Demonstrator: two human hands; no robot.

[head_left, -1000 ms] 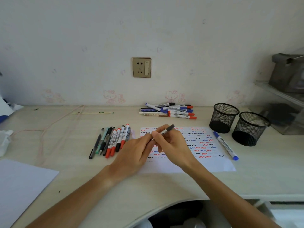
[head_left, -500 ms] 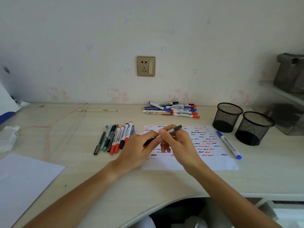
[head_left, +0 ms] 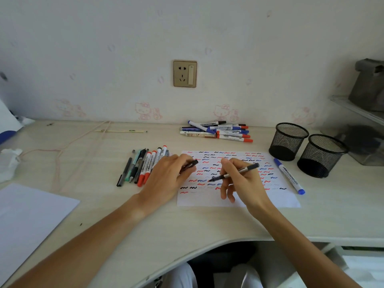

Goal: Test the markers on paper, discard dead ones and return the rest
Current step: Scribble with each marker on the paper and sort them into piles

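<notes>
Uncapped since before, the pen (head_left: 234,173) sits gripped in right-hand fingers (head_left: 226,163), left fingers (head_left: 182,161) pinching its cap (head_left: 190,165).

A gold wall socket (head_left: 185,74) sits above the desk (head_left: 104,215); a crumpled tissue (head_left: 8,163) lies far left.

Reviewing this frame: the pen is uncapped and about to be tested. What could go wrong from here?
The test paper is crowded with squiggles, so a faint new mark from the pen in the right hand might be misread. The cap held in the left hand could end up on another pen from the row beside it. The blue marker lying loose by the paper may roll.
</notes>
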